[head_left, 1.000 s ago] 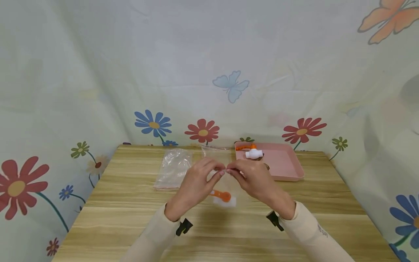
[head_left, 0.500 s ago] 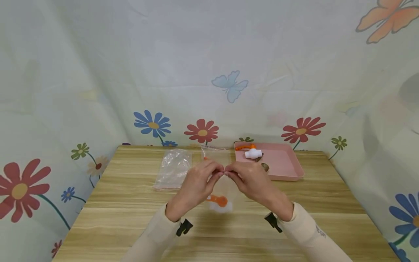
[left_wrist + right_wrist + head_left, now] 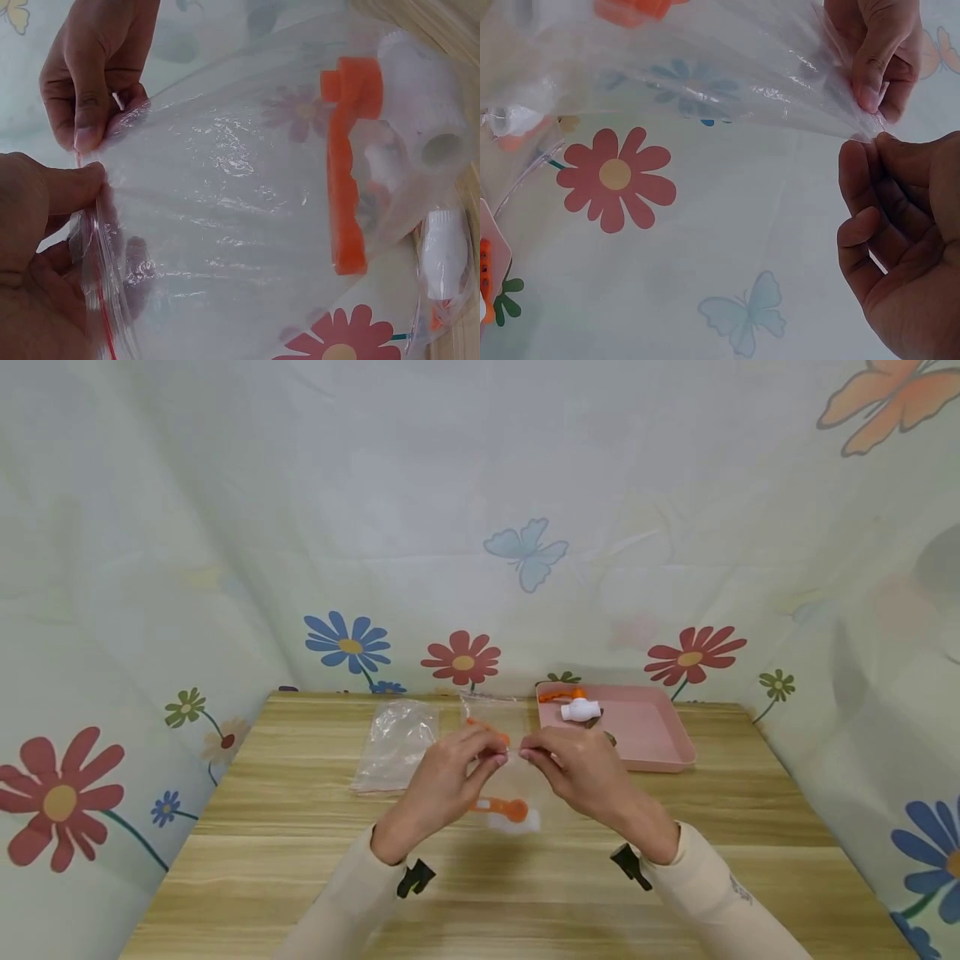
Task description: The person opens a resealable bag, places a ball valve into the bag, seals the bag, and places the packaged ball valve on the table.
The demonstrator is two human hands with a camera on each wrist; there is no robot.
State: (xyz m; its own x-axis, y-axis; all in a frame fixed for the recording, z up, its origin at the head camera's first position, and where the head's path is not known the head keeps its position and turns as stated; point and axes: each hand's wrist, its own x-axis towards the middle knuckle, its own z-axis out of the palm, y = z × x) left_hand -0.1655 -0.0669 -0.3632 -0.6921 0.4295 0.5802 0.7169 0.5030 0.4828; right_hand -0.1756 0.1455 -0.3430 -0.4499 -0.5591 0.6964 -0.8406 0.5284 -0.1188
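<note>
Honestly, the left hand (image 3: 448,775) and right hand (image 3: 583,770) are both pinching the zip edge of a clear bag (image 3: 210,202) above the table (image 3: 525,906); if either slips, the weight of the tap (image 3: 360,88) inside could pull it loose. Past that: a flat, empty-looking bag (image 3: 397,743), another bag (image 3: 504,710) with a second tap (image 3: 486,725), a pink tray (image 3: 647,722) holding a loose tap (image 3: 580,710).

My right fingers (image 3: 545,739) hide the near left corner of the pink tray (image 3: 645,727) and part of a small brown thing (image 3: 611,739), too tiny to name. Some of my left fingers (image 3: 71,187) look hazy behind the clear bag (image 3: 202,202), and its red strip (image 3: 100,292) runs off the bottom of my left wrist view. In the right one, the top cuts off the orange handle (image 3: 634,9).
</note>
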